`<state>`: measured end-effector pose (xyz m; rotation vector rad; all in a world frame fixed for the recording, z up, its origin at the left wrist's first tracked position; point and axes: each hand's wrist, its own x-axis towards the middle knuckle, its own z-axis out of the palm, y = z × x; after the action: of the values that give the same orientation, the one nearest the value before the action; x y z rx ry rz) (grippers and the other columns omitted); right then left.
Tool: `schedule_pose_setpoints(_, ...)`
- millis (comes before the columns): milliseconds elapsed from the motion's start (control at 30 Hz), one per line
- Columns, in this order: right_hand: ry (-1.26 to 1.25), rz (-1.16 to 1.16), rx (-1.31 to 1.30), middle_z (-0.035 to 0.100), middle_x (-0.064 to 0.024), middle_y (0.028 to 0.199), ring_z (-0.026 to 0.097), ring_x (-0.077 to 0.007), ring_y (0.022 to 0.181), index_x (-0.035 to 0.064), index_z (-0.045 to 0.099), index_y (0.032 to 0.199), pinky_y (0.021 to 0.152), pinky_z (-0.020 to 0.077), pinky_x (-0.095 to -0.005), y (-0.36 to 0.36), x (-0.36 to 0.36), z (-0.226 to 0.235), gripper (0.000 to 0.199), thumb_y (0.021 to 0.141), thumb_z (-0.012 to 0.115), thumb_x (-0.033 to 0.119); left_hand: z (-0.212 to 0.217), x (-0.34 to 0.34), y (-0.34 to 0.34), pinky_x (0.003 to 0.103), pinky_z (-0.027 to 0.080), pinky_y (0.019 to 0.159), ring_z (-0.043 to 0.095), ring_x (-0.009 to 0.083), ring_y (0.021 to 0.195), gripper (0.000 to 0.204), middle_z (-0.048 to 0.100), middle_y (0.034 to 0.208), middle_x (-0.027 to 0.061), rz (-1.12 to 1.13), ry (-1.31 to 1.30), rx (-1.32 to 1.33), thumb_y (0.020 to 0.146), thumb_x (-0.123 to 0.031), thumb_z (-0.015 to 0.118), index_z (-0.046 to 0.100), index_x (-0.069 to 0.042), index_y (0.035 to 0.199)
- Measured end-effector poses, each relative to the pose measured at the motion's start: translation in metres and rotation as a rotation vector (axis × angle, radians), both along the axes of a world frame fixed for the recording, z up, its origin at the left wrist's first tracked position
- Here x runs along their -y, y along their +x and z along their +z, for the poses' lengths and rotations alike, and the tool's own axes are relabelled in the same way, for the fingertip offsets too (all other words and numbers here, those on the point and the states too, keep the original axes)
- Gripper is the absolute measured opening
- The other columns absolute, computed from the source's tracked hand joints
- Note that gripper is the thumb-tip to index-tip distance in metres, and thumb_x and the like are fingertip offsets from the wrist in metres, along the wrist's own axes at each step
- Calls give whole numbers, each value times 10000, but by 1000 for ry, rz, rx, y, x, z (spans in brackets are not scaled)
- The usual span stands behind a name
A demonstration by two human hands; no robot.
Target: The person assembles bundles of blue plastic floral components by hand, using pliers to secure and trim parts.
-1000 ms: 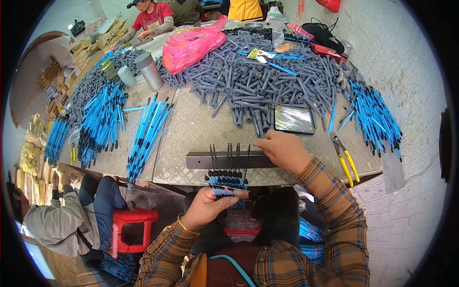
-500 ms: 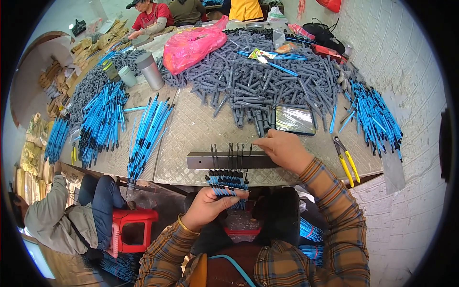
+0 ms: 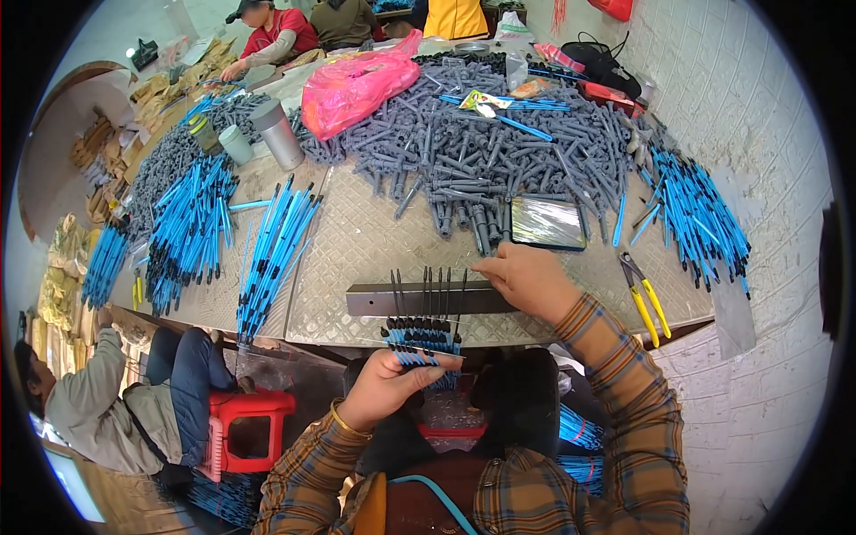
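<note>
My left hand (image 3: 390, 385) is wrapped round a bundle of blue rods (image 3: 419, 342) with black ends, just off the table's near edge. Several thin black pins (image 3: 429, 290) stick up from the bundle across a dark metal bar (image 3: 374, 300) lying on the table. A thin pale strip crosses the rods beside my left thumb. My right hand (image 3: 532, 281) is pinched closed over the bar's right part, with its fingertips close to the top of the rightmost pin. Whatever is between those fingertips is too small to make out.
A heap of grey plastic parts (image 3: 499, 156) covers the back, beside a pink bag (image 3: 361, 89). Blue rods lie in piles left (image 3: 192, 227) and right (image 3: 700, 218). Yellow-handled pliers (image 3: 646, 299) lie right, a wrapped dark box (image 3: 548, 222) ahead. A co-worker (image 3: 116, 401) sits left by a red stool (image 3: 250, 428).
Both my hands, the rods and the pins stay almost in place. The co-worker in red at the back reaches a hand further left, and the co-worker on my left has shifted their head.
</note>
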<state>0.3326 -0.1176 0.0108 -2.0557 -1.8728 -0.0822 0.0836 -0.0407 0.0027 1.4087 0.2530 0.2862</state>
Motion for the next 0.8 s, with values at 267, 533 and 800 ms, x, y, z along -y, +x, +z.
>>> schedule_pose_setpoints(267, 51, 62, 29, 505, -68, 737, 551, -273, 691, 197, 646, 950, 577, 445, -381, 0, -13, -2, 168, 802, 567, 191, 1, -1, -1, 343, 442, 898, 593, 221, 997, 159, 637, 1016, 139, 1, -24, -3, 840, -5, 558, 616, -16, 987)
schedule_pose_setpoints(533, 42, 75, -23, 519, -70, 726, 558, -274, 697, 186, 651, 944, 587, 449, -382, -12, -23, -6, 165, 813, 554, 207, 1, -5, -5, 327, 435, 895, 585, 196, 998, 169, 636, 1024, 115, -24, -57, -13, 848, -25, 558, 618, -15, 1006)
schedule_pose_setpoints(800, 13, 98, -59, 540, -73, 749, 566, -279, 714, 176, 653, 945, 600, 454, -384, -20, -34, -3, 167, 805, 562, 196, 3, -13, -12, 292, 421, 896, 569, 148, 1000, 195, 637, 1025, 63, -71, -96, -40, 868, -59, 548, 619, -8, 1042)
